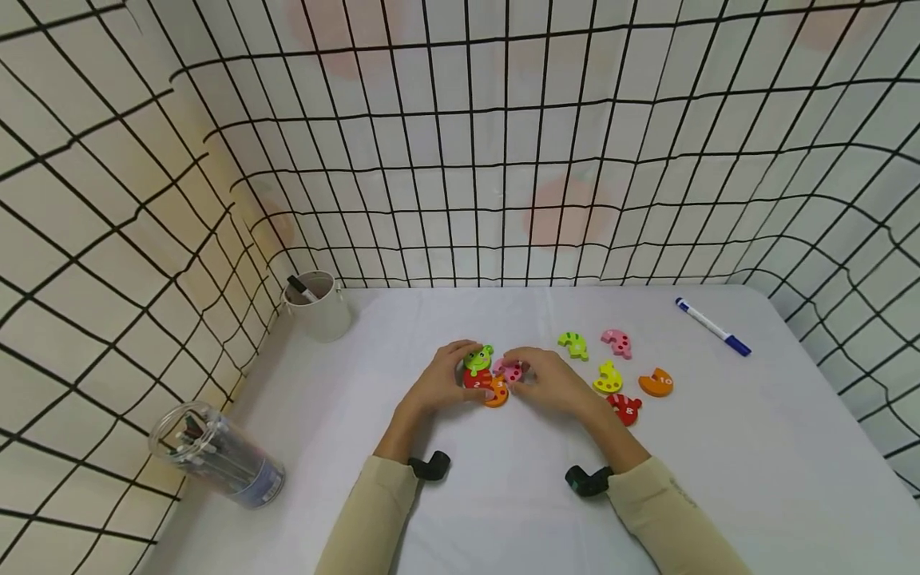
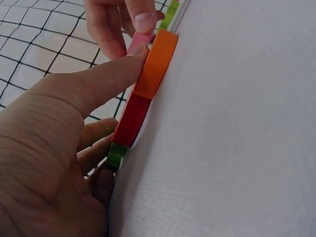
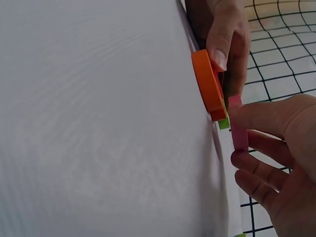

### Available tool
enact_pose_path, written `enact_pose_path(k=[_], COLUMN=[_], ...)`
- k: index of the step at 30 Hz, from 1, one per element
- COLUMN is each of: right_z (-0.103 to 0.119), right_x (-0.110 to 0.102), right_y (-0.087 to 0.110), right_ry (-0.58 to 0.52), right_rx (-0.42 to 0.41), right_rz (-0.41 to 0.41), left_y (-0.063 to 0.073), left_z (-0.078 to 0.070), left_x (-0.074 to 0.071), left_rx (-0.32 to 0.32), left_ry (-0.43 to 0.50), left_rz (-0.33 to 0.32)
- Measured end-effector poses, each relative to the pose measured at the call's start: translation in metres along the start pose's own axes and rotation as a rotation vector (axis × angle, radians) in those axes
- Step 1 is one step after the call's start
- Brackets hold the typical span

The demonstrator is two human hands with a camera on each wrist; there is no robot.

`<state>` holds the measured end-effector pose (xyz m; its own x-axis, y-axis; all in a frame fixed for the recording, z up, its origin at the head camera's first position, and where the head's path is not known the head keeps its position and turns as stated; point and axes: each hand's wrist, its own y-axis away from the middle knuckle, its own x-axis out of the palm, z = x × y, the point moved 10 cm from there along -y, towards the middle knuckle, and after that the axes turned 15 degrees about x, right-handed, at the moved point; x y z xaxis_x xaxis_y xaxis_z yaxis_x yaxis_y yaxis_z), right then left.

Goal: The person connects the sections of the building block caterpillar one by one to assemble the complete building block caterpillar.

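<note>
My left hand (image 1: 441,379) curls round a small group of flat puzzle pieces on the white table. Its thumb lies on the orange piece (image 2: 158,64), while the fingers reach behind the green animal-head piece (image 1: 477,359). Between these sits a red piece (image 2: 131,118) marked with a 2. From the other side, my right hand (image 1: 553,383) pinches a pink spotted piece (image 3: 239,129) between thumb and fingers. That pink piece is held close beside the orange one, above the table in the right wrist view.
Right of my hands lie loose pieces: green (image 1: 574,345), pink (image 1: 618,343), yellow (image 1: 608,378), orange (image 1: 657,382) and red (image 1: 624,409). Behind them is a blue-capped marker (image 1: 711,325). A white cup (image 1: 321,311) and a jar of pens (image 1: 233,463) stand left. Black wire mesh (image 1: 467,160) encloses the table.
</note>
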<state>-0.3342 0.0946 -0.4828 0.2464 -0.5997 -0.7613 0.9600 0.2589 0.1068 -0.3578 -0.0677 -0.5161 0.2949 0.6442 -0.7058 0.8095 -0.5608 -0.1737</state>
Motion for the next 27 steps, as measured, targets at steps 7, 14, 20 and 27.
enact_pose_path(k=[7,14,20,27], right_z=[0.0013,0.0052,0.0052,0.0061], right_x=[0.0073,0.0068,0.008,0.0071], right_y=[-0.0002,-0.0021,-0.0024,-0.0006], right_ry=[0.027,0.03,0.053,0.054], right_rx=[-0.004,-0.01,0.008,0.012], right_rz=[0.026,0.026,0.037,0.051], left_y=[0.002,0.0004,-0.0001,0.0015], left_z=[0.0008,0.0022,0.0016,0.0009], left_x=[0.0034,0.003,0.0031,0.0029], left_rx=[-0.009,-0.005,-0.004,-0.018], left_ry=[0.012,0.005,0.007,0.005], left_rz=[-0.007,0.001,0.0,-0.002])
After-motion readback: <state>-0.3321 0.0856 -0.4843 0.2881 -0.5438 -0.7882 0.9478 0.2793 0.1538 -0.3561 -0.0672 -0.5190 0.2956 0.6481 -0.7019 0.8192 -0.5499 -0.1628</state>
